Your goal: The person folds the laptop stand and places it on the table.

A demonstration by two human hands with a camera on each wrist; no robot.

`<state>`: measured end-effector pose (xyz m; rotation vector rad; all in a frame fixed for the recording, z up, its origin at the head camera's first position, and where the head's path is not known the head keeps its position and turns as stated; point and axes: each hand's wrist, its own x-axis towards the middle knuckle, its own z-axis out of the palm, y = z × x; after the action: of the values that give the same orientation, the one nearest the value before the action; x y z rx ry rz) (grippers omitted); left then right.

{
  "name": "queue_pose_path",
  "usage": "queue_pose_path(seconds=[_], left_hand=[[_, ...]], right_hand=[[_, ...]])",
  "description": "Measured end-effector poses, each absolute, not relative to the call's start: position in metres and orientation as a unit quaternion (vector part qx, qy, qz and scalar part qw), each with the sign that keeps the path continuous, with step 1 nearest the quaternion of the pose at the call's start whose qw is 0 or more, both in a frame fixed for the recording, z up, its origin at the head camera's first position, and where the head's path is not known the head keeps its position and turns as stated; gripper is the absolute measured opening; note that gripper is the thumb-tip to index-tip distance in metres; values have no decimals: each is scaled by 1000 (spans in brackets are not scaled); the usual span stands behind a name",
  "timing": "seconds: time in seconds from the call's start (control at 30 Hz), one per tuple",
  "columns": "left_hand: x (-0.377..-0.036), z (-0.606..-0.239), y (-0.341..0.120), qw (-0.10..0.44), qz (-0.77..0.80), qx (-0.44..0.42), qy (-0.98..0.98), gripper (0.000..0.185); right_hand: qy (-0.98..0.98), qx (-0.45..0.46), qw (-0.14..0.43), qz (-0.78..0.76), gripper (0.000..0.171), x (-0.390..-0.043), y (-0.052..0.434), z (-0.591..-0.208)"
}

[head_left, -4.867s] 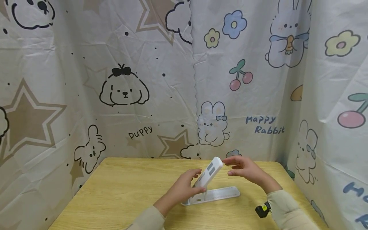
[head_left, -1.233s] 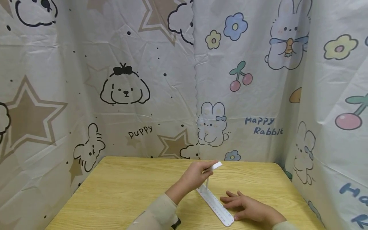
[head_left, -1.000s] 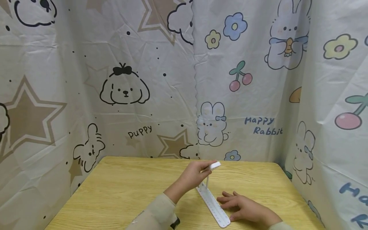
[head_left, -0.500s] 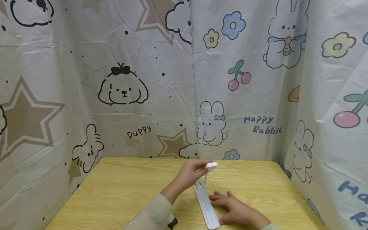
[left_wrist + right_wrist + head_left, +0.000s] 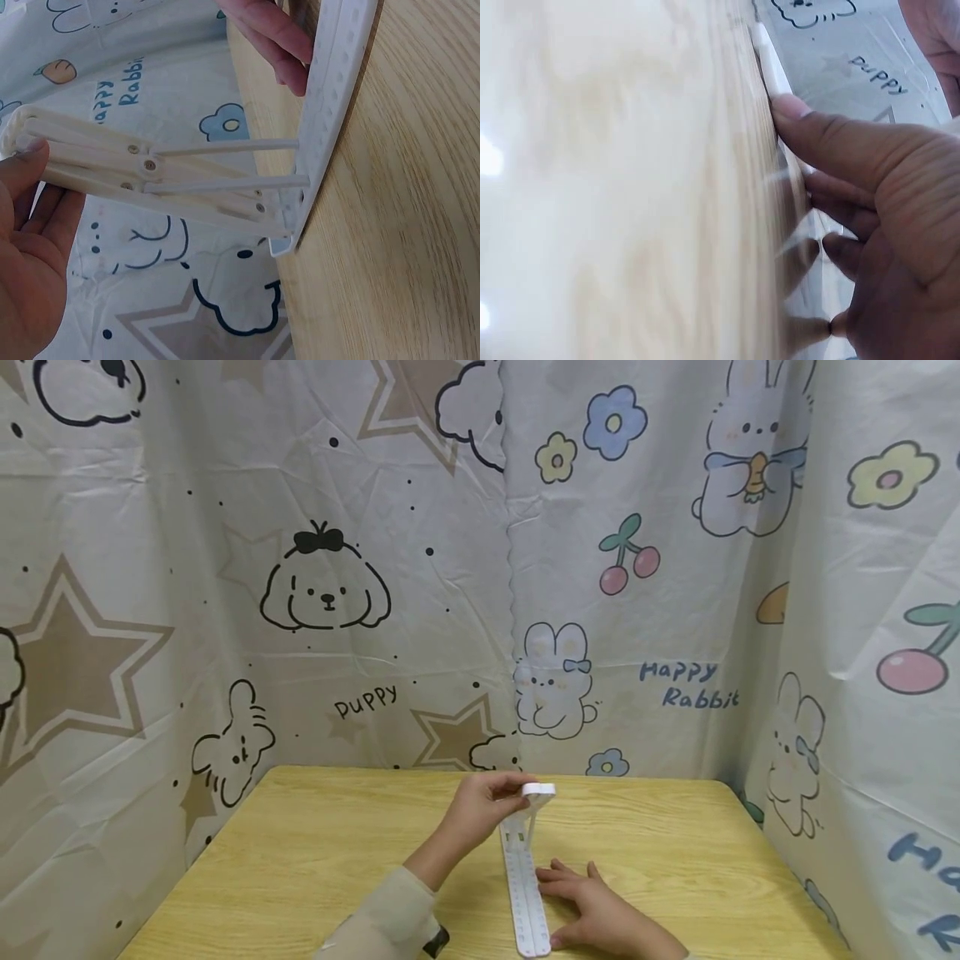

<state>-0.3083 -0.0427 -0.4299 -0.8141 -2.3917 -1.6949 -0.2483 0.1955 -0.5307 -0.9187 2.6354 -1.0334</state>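
Observation:
A white plastic folding device [image 5: 527,893] stands on the wooden table, hinged at its far end. Rows of small marks run along its flat lower arm; its exact kind is unclear. Two thin struts [image 5: 232,146] join that arm to the raised upper arm [image 5: 90,154]. My left hand [image 5: 472,814] pinches the upper arm's free end between thumb and fingers. Beside the lower arm's right edge lies my right hand [image 5: 596,910], fingers spread and extended. Its thumb [image 5: 832,135] touches that edge near the close end.
The wooden tabletop [image 5: 337,852] spreads around the device on both sides. A curtain [image 5: 450,568] printed with puppies, rabbits and stars hangs behind and beside the table. A small black object [image 5: 435,941] sits at the left sleeve.
Held by its raised arm, the device has swung so its near end moved left, and it now points almost straight toward me. Both hands moved left with it.

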Motion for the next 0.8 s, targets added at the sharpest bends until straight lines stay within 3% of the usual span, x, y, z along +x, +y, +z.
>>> queue_pose_path(seconds=[0.33,0.8], left_hand=[[-312,-427,-61,13,-586,-268,-765,27],[-315,-434,-70,28,-610,-276,-742,24]], right_hand=[[901,-263,71,-337,75,-242,170,-530],[908,-255,73,-325,73,-237,160,-519]])
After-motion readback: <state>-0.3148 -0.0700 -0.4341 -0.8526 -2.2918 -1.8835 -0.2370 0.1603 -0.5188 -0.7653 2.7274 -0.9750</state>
